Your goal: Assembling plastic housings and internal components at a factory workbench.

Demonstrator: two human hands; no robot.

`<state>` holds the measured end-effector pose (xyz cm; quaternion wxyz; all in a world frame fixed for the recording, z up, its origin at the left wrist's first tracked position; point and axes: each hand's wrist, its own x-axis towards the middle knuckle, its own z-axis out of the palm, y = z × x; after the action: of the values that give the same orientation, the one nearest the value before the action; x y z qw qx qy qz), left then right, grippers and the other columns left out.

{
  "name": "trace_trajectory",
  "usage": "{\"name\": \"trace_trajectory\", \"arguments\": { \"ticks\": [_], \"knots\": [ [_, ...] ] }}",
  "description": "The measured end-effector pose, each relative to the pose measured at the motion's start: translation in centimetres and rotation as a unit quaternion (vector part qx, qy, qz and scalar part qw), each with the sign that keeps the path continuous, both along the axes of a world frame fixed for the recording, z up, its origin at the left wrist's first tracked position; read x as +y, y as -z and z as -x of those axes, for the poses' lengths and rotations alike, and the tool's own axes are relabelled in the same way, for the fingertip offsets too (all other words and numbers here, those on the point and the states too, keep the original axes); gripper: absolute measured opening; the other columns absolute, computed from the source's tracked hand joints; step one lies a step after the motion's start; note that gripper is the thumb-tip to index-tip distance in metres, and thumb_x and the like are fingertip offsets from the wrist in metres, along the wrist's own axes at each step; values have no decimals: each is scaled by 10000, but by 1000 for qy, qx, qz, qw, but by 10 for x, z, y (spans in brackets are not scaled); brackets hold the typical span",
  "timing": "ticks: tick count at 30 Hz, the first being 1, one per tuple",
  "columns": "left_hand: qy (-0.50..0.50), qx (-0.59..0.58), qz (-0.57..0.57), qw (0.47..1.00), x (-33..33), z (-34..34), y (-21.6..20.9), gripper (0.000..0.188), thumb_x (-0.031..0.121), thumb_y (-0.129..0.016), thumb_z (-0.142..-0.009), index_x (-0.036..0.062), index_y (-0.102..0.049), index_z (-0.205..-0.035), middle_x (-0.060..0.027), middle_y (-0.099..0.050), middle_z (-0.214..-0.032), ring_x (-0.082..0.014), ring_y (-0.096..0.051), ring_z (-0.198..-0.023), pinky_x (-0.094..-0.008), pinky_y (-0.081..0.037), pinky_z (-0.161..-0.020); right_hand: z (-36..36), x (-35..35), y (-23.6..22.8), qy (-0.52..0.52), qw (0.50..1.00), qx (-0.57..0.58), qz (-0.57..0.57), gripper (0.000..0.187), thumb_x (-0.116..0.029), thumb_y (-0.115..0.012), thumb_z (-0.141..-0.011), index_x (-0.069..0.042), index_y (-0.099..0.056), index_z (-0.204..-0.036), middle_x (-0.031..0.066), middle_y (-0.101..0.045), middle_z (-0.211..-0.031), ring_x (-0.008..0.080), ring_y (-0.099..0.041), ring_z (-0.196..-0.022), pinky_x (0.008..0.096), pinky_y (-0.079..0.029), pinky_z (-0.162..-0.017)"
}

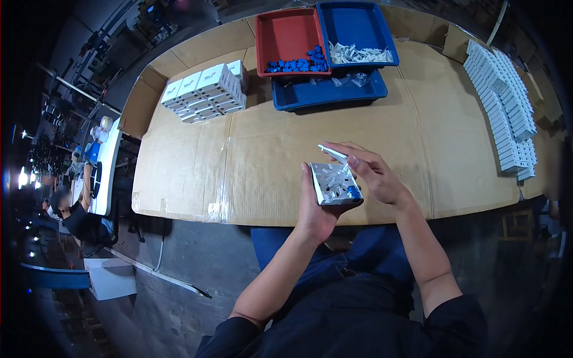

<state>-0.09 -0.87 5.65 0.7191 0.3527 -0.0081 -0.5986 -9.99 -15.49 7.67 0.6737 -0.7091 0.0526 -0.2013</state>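
Observation:
Near the table's front edge, my left hand is wrapped round a shallow white square plastic housing, whose inside faces up. Within it lie small white and clear parts, and a blue piece sits in its near right corner. My right hand grips a thin white plastic cover between thumb and fingers. This cover is tilted above the housing's far right side; whether the two touch, I cannot tell.
Ahead stand a red tray with blue parts, a blue tray with white parts, and another blue tray. White boxes are stacked at left, longer stacks at right. A person sits far left.

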Motion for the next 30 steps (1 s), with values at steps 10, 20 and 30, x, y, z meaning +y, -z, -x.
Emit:
{"name": "trace_trajectory", "arguments": {
  "ticks": [10,20,30],
  "knots": [
    [7,9,-24,1000,-1,2,-14,816,736,-122,-1050,142,-435,-1513,-131,-597,-1392,-286,-603,-1298,-506,-504,-1084,0,5,2,-29,994,54,87,620,-470,-542,-1067,1,-575,-1469,152,-599,-1322,265,-588,-1229,355,-439,-1087],
    [9,48,-35,998,-1,-2,1,746,665,-106,-1083,150,-435,-1512,-130,-580,-1407,-278,-576,-1322,-497,-496,-1093,-3,6,21,-55,995,54,61,594,-434,-593,-1052,35,-608,-1417,177,-626,-1365,272,-601,-1261,362,-444,-1107],
    [16,43,-69,997,-4,-5,4,681,614,-155,-1105,141,-492,-1462,-125,-603,-1389,-294,-604,-1273,-520,-516,-1050,-3,0,35,-62,996,60,27,556,-387,-566,-1081,61,-602,-1408,191,-665,-1391,243,-624,-1277,346,-462,-1104]
  ]
}}
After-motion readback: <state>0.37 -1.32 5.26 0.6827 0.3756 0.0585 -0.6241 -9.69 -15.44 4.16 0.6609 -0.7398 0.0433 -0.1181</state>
